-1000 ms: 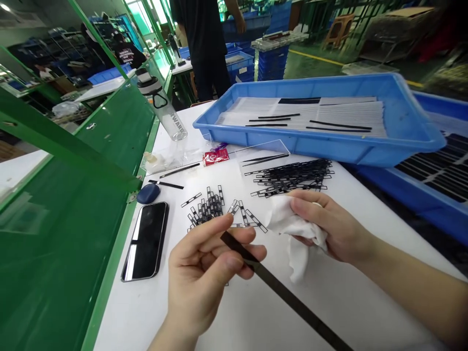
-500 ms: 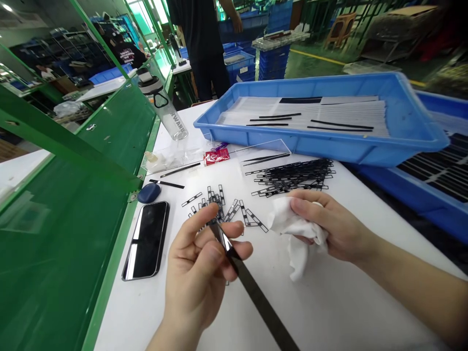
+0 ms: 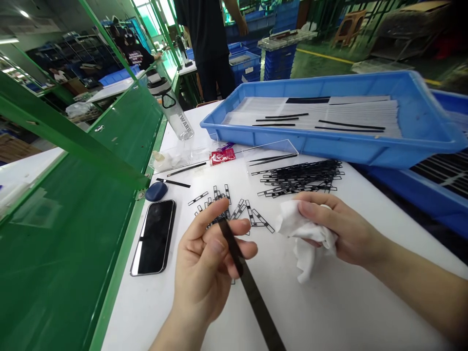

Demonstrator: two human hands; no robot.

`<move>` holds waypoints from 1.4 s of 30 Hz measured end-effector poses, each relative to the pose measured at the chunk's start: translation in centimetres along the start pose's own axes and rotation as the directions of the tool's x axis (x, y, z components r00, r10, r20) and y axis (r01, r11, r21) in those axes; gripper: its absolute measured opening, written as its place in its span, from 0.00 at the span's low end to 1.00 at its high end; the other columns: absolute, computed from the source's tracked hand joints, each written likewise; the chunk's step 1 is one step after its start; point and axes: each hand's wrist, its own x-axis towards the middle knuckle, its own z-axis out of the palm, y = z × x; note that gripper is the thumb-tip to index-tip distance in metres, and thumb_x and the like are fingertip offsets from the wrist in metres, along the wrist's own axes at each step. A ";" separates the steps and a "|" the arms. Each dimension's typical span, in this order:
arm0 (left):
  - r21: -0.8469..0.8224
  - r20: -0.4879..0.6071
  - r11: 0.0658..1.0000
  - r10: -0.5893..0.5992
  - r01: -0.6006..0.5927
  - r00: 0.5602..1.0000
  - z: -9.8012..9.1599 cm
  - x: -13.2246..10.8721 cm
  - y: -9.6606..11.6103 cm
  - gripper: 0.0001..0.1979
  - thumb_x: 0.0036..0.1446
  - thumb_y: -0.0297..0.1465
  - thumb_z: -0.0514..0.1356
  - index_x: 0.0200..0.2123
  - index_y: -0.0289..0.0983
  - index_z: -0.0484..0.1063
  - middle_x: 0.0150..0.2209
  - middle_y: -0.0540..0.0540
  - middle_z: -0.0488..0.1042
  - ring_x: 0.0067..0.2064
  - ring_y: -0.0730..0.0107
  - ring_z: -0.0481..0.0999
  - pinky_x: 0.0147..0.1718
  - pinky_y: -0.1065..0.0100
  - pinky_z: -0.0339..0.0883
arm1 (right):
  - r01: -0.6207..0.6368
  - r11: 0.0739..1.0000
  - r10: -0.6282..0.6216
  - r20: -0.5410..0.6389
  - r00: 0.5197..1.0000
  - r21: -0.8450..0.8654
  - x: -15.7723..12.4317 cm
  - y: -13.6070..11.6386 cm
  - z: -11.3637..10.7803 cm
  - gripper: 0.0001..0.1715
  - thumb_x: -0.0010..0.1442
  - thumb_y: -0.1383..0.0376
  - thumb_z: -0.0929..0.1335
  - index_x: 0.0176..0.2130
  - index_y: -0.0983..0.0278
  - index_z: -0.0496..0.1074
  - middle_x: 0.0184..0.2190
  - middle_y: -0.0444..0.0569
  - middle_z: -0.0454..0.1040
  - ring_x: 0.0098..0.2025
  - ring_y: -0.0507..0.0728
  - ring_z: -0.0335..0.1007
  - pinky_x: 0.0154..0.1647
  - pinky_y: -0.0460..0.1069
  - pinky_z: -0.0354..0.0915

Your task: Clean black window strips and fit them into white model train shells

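Between the thumb and fingers of my left hand [image 3: 208, 263] is a long, thin black strip [image 3: 256, 297], held near its far end and slanting down past the bottom of the view. My right hand [image 3: 340, 226] is closed around a crumpled white cloth [image 3: 307, 226], whose loose end hangs above the white table [image 3: 329, 302]. The cloth and the strip are apart. Beyond my left hand lies a loose heap of small black-framed pieces [image 3: 219, 200], partly hidden by my fingers. A denser pile of dark framed strips [image 3: 303, 176] lies beyond the cloth.
A blue tray [image 3: 329, 141] with black strips on ridged white sheets stands at the back. A phone [image 3: 155, 236], dark blue object [image 3: 156, 191], red packet [image 3: 222, 156] and bottle [image 3: 175, 114] line the left side beside a green partition [image 3: 66, 234]. A person [image 3: 206, 44] stands beyond.
The strip in my left hand has turned slightly, its lower end shifting left, and the bright reflection on it has gone. The whole scene has shifted a little rightward in view.
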 end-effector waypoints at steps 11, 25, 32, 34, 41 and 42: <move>-0.014 0.036 0.999 -0.051 0.052 0.998 0.2 -0.6 0.1 0.11 0.56 0.38 0.74 0.42 0.43 0.83 0.35 0.52 0.86 0.31 0.76 0.86 0.29 0.87 0.74 | -0.004 1.000 0.004 -0.005 1.000 -0.010 -0.1 -0.1 0.3 0.19 0.62 0.49 0.74 0.31 0.61 0.79 0.19 0.42 0.63 0.20 0.49 0.55 0.19 0.44 0.54; 0.001 0.007 0.998 -0.059 0.059 0.998 0.7 -0.6 0.1 0.11 0.54 0.40 0.75 0.39 0.44 0.84 0.33 0.53 0.86 0.29 0.77 0.85 0.27 0.87 0.74 | -0.031 0.998 0.031 -0.003 1.000 -0.055 -0.1 0.2 -0.1 0.20 0.63 0.46 0.73 0.33 0.60 0.79 0.18 0.41 0.65 0.17 0.49 0.53 0.16 0.45 0.49; 0.007 -0.002 0.998 -0.068 0.068 0.998 0.3 -0.1 -0.3 0.11 0.53 0.38 0.76 0.39 0.43 0.85 0.31 0.50 0.85 0.27 0.72 0.85 0.24 0.83 0.75 | 0.005 0.996 -0.005 0.001 1.000 -0.085 -0.3 0.4 -0.3 0.22 0.64 0.46 0.72 0.31 0.60 0.79 0.16 0.42 0.64 0.18 0.50 0.55 0.17 0.46 0.50; 0.010 0.035 0.996 -0.085 0.085 0.996 0.1 0.0 -0.7 0.10 0.54 0.36 0.76 0.40 0.44 0.85 0.32 0.49 0.86 0.28 0.71 0.85 0.23 0.83 0.75 | 0.044 0.993 -0.044 0.000 0.999 -0.107 -0.4 0.4 -0.2 0.22 0.65 0.46 0.71 0.31 0.60 0.79 0.16 0.42 0.64 0.18 0.50 0.56 0.17 0.46 0.51; 0.018 -0.017 0.987 -0.162 0.163 0.987 0.5 -0.2 -2.5 0.09 0.53 0.34 0.76 0.39 0.45 0.87 0.32 0.48 0.86 0.29 0.70 0.85 0.23 0.83 0.73 | 0.603 0.656 -0.640 0.089 0.763 -0.454 -0.7 0.2 1.5 0.10 0.66 0.67 0.72 0.45 0.56 0.83 0.25 0.43 0.73 0.25 0.50 0.67 0.25 0.46 0.66; 0.027 0.006 0.985 -0.172 0.172 0.985 0.5 -0.2 -2.8 0.10 0.53 0.34 0.76 0.40 0.45 0.86 0.33 0.47 0.86 0.29 0.70 0.85 0.23 0.82 0.74 | 0.653 0.574 -0.695 0.126 0.707 -0.494 -0.7 0.1 1.7 0.13 0.65 0.69 0.71 0.47 0.57 0.83 0.24 0.43 0.73 0.25 0.51 0.68 0.25 0.46 0.66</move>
